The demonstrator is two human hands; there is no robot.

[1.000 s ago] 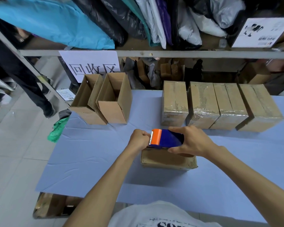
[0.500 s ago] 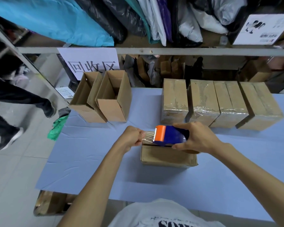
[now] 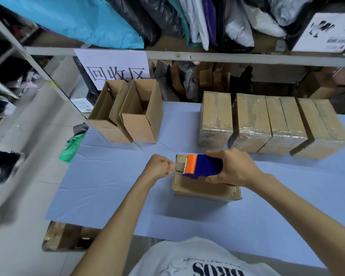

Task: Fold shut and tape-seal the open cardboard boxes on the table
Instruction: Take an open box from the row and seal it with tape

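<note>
A closed cardboard box (image 3: 203, 189) lies on the blue table (image 3: 112, 188) in front of me. My right hand (image 3: 234, 166) grips a blue tape dispenser (image 3: 204, 166) with an orange cutter end, held over the box's top. My left hand (image 3: 159, 166) pinches the free end of the clear tape (image 3: 179, 166) at the box's left edge. Two open boxes (image 3: 126, 112) stand at the back left. Several sealed boxes (image 3: 267, 124) sit in a row at the back right.
A metal shelf rail (image 3: 227, 56) runs above the table's far edge, with bags above it and a white sign (image 3: 116, 68) hanging from it. A green cloth (image 3: 72, 145) hangs at the table's left edge. A person's feet (image 3: 6, 166) are on the floor at left.
My left hand has drawn the tape end out from the dispenser and brought it down to the box's left edge. The dispenser shifted slightly right. The person at left walked on.
</note>
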